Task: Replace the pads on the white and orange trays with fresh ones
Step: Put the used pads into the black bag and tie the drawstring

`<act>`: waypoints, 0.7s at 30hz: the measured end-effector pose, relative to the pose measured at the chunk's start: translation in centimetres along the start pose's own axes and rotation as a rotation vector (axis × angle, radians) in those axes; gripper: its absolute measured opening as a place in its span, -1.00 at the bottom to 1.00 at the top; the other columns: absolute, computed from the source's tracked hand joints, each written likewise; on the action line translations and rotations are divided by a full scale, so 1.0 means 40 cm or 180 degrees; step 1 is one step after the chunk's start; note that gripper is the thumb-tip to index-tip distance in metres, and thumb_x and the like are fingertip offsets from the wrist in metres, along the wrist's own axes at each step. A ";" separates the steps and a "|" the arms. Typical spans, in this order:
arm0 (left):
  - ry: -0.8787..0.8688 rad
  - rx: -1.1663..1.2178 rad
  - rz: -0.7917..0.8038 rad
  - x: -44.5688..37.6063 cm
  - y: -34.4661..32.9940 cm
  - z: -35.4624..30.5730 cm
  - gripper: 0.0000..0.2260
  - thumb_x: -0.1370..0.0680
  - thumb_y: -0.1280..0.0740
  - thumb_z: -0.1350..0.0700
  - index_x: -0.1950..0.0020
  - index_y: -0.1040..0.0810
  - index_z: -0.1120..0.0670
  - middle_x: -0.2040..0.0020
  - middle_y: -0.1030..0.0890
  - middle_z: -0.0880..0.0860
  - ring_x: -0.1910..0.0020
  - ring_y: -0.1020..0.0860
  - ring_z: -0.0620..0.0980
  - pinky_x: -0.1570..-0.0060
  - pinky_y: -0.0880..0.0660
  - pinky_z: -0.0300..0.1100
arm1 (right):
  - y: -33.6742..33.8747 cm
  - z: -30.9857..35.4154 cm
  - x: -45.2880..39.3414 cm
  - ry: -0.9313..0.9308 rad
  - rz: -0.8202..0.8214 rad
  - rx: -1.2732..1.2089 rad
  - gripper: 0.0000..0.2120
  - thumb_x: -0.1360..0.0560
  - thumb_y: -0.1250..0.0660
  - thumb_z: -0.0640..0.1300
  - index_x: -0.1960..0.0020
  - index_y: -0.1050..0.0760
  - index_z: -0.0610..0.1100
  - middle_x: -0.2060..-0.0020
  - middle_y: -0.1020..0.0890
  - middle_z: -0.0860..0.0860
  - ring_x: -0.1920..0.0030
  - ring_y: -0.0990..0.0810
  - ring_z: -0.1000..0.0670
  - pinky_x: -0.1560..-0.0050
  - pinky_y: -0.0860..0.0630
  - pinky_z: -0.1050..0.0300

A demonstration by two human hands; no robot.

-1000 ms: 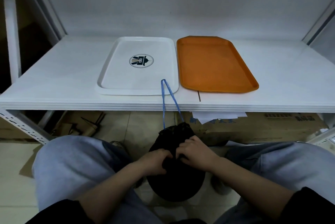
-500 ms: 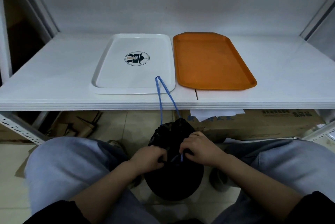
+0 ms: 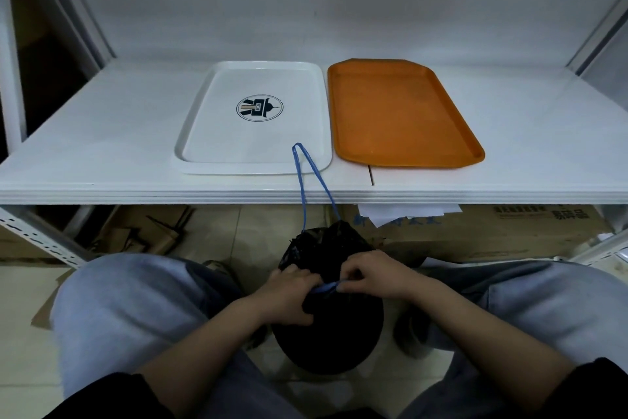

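A white tray (image 3: 217, 133) with a round dark logo lies on the white shelf, and an orange tray (image 3: 401, 113) lies right beside it. Both trays are bare; no pads show. Below the shelf edge, between my knees, sits a black bag (image 3: 328, 333). My left hand (image 3: 289, 294) and my right hand (image 3: 372, 274) both pinch a blue drawstring (image 3: 326, 288) at the bag's mouth. A second blue loop (image 3: 307, 177) of the string runs up from the bag and rests on the white tray's near rim.
The white shelf (image 3: 102, 147) stretches wide to both sides of the trays, with metal uprights at the corners. Under it lie a cardboard box (image 3: 492, 232) with white papers (image 3: 404, 213) on top and flattened cardboard (image 3: 142, 232) on the tiled floor.
My hands have shifted on the bag's mouth, and a stretch of blue string now shows taut between them. The view has tilted slightly; the trays have not moved.
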State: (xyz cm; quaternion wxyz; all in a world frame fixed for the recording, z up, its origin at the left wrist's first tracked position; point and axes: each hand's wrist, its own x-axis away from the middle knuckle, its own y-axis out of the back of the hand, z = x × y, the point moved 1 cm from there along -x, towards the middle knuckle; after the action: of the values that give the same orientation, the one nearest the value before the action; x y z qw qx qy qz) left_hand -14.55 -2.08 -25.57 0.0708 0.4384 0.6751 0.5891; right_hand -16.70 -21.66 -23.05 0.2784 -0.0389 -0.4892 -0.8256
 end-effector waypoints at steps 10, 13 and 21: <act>0.0047 0.2367 -0.1205 -0.010 -0.019 -0.077 -0.70 -0.43 -0.44 -0.05 -0.08 -0.57 0.06 0.01 -0.64 -0.04 0.02 -0.57 -0.14 -0.04 -0.51 -0.07 | 0.053 0.051 0.016 -0.0034 -0.0206 -0.1579 -0.84 -0.46 -0.42 -0.05 0.26 -0.52 -0.03 0.20 -0.47 0.10 0.23 -0.47 0.27 0.10 -0.37 0.39; 0.0005 0.2129 -0.1399 -0.003 -0.020 -0.059 -0.53 -0.33 -0.33 -0.26 -0.09 -0.57 0.01 0.01 -0.61 -0.09 0.00 -0.56 -0.16 -0.06 -0.50 -0.05 | 0.075 0.070 0.033 0.0043 -0.0258 -0.2128 -0.84 -0.48 -0.40 -0.13 0.22 -0.53 -0.17 0.21 -0.54 -0.03 0.20 -0.52 0.16 0.10 -0.41 0.35; -0.0678 0.0470 -0.1381 0.007 -0.021 -0.069 0.01 -0.30 -0.25 -0.44 -0.55 0.15 -0.03 -0.52 0.10 -0.14 -0.50 0.21 -0.20 -0.48 0.30 -0.16 | 0.116 0.116 0.046 0.0143 -0.0164 -0.1995 -0.83 -0.49 -0.40 -0.11 0.22 -0.54 -0.17 0.29 -0.59 0.01 0.24 -0.53 0.17 0.18 -0.42 0.34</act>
State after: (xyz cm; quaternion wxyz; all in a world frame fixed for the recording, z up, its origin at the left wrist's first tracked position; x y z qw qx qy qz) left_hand -16.83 -3.85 -25.37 0.2340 0.3469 0.7833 0.4597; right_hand -16.90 -20.29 -16.38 0.2426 -0.0921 -0.2055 -0.9436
